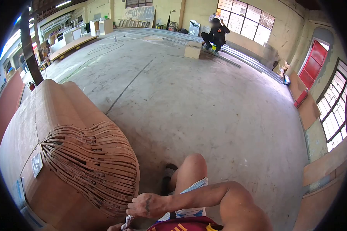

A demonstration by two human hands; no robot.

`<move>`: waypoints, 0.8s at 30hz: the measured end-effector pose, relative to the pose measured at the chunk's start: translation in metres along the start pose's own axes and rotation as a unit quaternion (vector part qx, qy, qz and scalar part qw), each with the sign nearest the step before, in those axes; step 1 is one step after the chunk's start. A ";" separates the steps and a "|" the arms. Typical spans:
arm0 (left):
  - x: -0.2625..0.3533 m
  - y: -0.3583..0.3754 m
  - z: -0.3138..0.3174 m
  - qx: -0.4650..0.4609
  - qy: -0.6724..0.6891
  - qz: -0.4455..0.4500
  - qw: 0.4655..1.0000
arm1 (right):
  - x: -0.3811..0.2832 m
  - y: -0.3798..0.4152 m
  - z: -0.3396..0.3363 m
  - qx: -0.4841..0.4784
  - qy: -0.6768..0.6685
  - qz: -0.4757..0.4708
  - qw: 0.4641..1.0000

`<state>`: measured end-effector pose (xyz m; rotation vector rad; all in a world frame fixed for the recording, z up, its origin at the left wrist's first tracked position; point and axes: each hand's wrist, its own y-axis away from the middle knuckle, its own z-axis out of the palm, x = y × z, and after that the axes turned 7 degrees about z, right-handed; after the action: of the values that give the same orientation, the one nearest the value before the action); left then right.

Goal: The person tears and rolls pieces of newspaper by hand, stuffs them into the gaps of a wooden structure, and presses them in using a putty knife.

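Near the far edge of the floor (pixel 219 115), a person in dark clothing (pixel 219 35) crouches just beside a pale box (pixel 192 51). Long metal bars (pixel 254 62) stretch toward the far right corner. Along the right edge are a red door (pixel 314 63), a barred window (pixel 337 104) and brown boards (pixel 325 165). A dark post (pixel 30 50) stands toward the left.

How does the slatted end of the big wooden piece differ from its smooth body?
The slatted end is made of many thin curved strips with dark gaps between them; the smooth body has an unbroken surface.
The slatted end looks rough and streaked, while the smooth body looks cleaner and more even in colour.
The slatted end has the right hand at its lower edge; the smooth body stretches away from it.
Both are brownish and rounded.
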<state>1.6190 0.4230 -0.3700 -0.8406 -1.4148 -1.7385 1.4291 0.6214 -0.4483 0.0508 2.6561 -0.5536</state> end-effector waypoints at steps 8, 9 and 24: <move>-0.018 0.014 0.001 0.071 -0.500 0.061 0.861 | -0.005 0.002 -0.020 -0.157 -0.015 0.049 0.986; -0.018 0.013 0.001 0.064 -0.566 0.083 0.818 | -0.009 0.002 -0.024 -0.191 -0.022 0.063 0.979; 0.035 -0.007 -0.006 0.001 -0.707 0.296 0.642 | -0.013 0.004 -0.021 -0.209 -0.222 0.189 0.933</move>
<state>1.5947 0.4131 -0.3447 -2.5964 -1.5735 -0.2892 1.4327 0.6340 -0.4272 0.2704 2.1831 0.1229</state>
